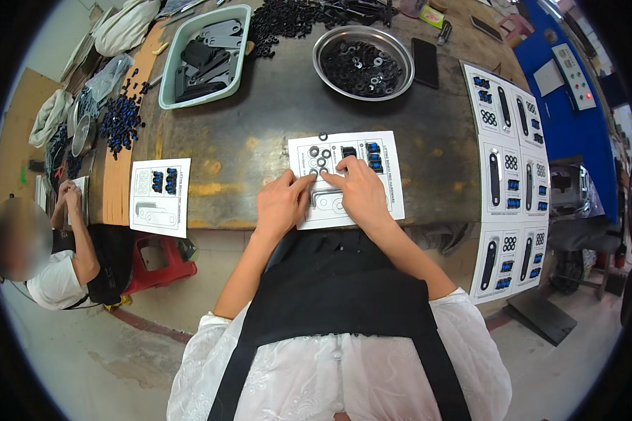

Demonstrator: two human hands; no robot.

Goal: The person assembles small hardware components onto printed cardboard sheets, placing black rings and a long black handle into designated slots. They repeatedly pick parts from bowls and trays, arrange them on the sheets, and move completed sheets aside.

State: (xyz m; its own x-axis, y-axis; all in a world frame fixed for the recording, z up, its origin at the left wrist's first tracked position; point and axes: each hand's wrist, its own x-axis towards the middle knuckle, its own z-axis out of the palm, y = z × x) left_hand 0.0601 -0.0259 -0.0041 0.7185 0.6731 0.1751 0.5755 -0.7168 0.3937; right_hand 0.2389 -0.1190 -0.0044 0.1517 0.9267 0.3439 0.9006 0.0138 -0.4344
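Observation:
A printed white card lies on the workbench in front of me, and several black washers are grouped on its upper left part. The index fingertip of my left hand touches the card beside the lowest washers. From the other side, my right hand has its thumb tip at these same washers, its index finger bent apart over the card. Neither hand shows anything gripped. Black bolts with blue bands sit in the card's upper right, partly near my right fingers. One loose washer lies at the card's top edge.
Beyond are a steel bowl of washers, a pale green bin of flat metal pieces, and a phone. Blue-banded bolts lie left, near another filled card. More filled cards line the right. A person sits left.

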